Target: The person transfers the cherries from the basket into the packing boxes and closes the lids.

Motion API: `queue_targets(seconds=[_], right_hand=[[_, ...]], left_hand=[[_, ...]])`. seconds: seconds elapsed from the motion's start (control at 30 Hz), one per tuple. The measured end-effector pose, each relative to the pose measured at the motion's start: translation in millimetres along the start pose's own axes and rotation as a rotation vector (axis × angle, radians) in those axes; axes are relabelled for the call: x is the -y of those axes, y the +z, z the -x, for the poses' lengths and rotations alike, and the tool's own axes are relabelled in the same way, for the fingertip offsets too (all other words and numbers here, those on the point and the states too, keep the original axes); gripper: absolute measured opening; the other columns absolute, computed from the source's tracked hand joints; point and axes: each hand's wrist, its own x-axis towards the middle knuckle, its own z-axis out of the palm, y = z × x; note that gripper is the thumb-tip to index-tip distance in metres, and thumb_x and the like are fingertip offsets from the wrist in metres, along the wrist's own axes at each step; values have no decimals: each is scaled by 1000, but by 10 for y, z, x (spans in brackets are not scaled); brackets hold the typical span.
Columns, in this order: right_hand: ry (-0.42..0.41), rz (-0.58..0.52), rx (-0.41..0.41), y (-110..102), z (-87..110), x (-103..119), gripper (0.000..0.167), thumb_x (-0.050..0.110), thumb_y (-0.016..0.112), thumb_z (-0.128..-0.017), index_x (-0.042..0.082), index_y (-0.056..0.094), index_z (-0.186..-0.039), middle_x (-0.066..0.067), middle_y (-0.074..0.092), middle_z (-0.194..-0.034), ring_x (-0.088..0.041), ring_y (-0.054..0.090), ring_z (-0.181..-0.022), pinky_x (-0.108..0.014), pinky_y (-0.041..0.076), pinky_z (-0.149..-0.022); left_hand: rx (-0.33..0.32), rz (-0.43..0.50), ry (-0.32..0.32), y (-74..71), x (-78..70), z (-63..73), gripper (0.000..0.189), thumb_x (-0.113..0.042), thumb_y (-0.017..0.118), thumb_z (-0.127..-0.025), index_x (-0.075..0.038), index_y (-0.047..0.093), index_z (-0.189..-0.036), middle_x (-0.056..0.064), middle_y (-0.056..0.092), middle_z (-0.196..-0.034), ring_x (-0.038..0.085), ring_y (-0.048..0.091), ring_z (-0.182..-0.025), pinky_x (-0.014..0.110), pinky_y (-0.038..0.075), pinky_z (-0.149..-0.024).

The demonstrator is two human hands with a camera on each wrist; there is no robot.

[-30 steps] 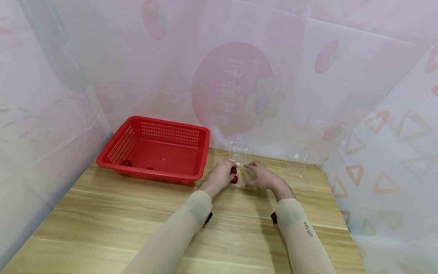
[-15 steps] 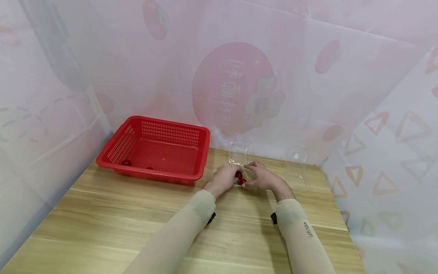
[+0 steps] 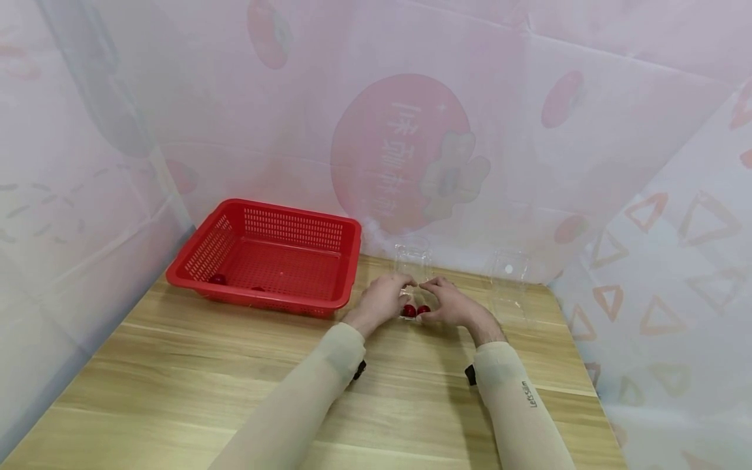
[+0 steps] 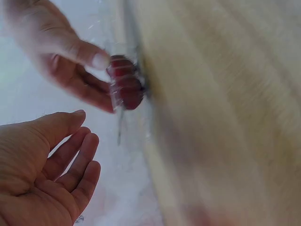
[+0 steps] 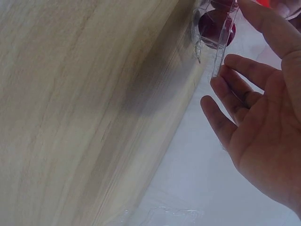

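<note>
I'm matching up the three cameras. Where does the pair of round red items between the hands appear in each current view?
Head: round red items side by side, just right of centre, below the middle.
Left wrist: round red items left of centre, above the middle, blurred.
Right wrist: round red items at the top, right of centre, one cut off.
Shared landmark: the right hand, beside them in every view.
</note>
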Motion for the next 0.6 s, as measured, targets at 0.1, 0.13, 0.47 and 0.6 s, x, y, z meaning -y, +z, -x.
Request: queue_targets(seconds=[0.1,0.13,0.47,0.6], right_hand=[[0,-5,-2,1,-1,-4,86,26,90,-105,0,49,-175,-29,45,-179,-53,42,-170,-72,39,-141],[0,-7,-3,2,-2,-5,86,26,90,-104,0,49,-175,-29,45,-179,-52,42,-170,-71,39,-141],[-13,-1,-9,11,-2,-1,86,25,90,-104,-1,49,-175,-30,46,-178,-54,44,-168,-72,39,-141],[-12,6,-10,5,4,5,86,24,90,-104,-1,49,-175,-30,45,-178,-54,44,-168,-72,39,-140]], left_hand=[[-12,-15,12,-94,-35,14,35,-7,79,-112,-9,78,-147,13,81,-151,35,76,-143,53,64,-122],[-14,-20,15,-117,-41,16,35,-8,79,-112,-9,78,-147,13,81,-151,34,76,-144,53,64,-123],[-61,-49,67,-284,50,-9,35,-10,80,-112,-8,78,-147,13,81,-150,32,75,-144,46,64,-123],[-61,-23,35,-472,-26,80,35,-10,78,-114,-7,78,-149,16,79,-153,36,74,-147,50,62,-126]])
